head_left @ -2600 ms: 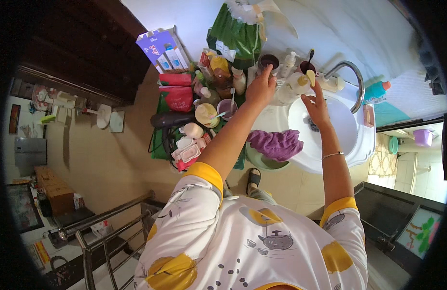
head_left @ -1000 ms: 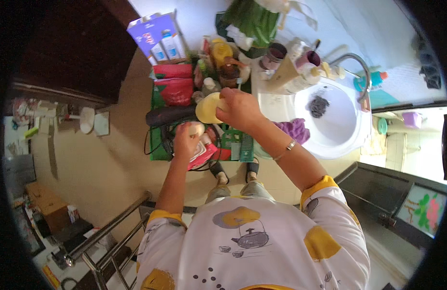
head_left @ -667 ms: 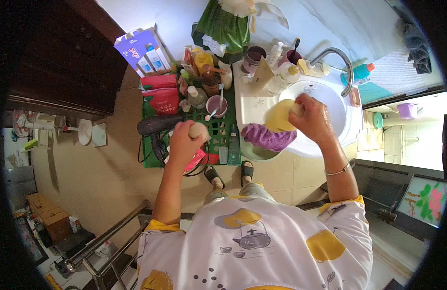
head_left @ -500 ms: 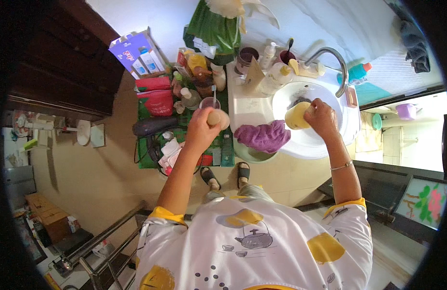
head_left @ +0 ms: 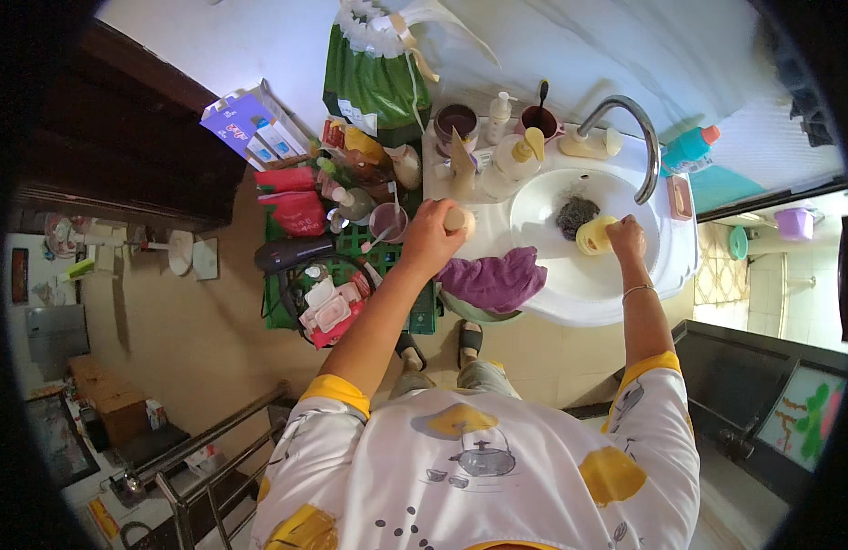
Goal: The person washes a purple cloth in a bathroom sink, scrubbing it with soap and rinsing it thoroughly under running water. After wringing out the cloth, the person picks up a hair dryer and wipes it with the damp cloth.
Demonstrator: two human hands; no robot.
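Observation:
My left hand [head_left: 430,240] is closed around a pale bottle with a beige cap [head_left: 456,219], above the left part of the white washbasin counter [head_left: 483,225]. My right hand [head_left: 629,238] grips a yellow cup [head_left: 592,236], tilted low inside the round basin [head_left: 543,261]. Beside the cup lies a dark grey, fuzzy clump [head_left: 576,215]; its kind is unclear. A crumpled purple cloth [head_left: 493,280] hangs over the counter's front edge, just below my left hand. The curved metal tap [head_left: 651,147] rises behind my right hand.
Pump bottles [head_left: 514,163], a dark red mug [head_left: 539,122] and a soap dish [head_left: 680,197] line the counter. To the left, a green crate [head_left: 350,240] carries bottles, red pouches [head_left: 295,211], a hair dryer [head_left: 294,254] and a pink cup with toothbrush [head_left: 387,222].
My left hand has moved right with the bottle, from over the crate to over the counter. My right hand has lowered the yellow cup into the basin. The view has shifted slightly.

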